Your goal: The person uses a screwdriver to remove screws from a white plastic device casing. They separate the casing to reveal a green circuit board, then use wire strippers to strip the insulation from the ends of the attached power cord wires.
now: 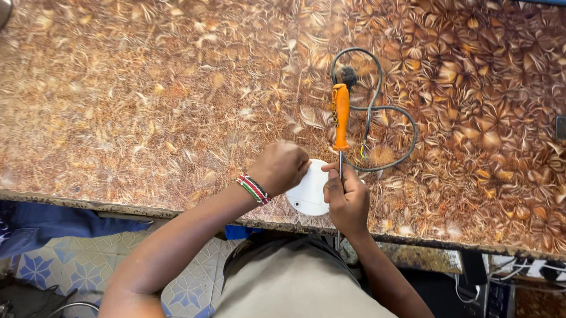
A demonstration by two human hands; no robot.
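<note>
One white disc between both hands.

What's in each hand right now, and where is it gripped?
Left hand holds the round white plastic casing at its edge; right hand grips the orange-handled screwdriver by its metal shaft.

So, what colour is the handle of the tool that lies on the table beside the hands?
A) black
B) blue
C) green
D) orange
D: the tool handle is orange, lying on the patterned brown table just above the right hand.
</note>
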